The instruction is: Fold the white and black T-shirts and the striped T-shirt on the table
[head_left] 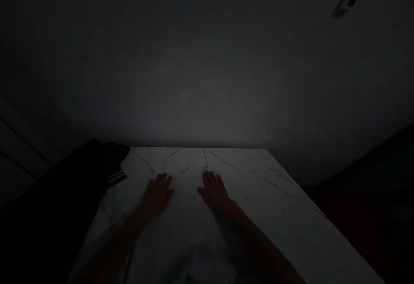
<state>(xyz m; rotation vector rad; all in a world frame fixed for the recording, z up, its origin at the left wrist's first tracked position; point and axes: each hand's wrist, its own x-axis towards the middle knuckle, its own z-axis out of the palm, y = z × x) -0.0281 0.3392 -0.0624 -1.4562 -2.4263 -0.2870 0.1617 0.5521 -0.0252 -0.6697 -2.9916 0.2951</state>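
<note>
Both my hands lie palm down on a white table [255,219] with grey marble-like veins. My left hand [157,194] rests left of the middle, its fingers spread toward the far edge and nothing held. A short way to the right, my right hand [214,191] is flat as well, fingers stretched out and thumb pointing inward. Between the two hands shows bare tabletop. Dark cloth [74,180], perhaps a garment, with light stripes at one end covers the table's left side, apart from my left hand. The scene is very dim.
A plain wall [194,81] rises right behind the table's far edge. High on it at the right is a small pale box [345,4] with a dark face. Thin seams run across the tabletop. The floor [362,219] beyond the right edge is dark.
</note>
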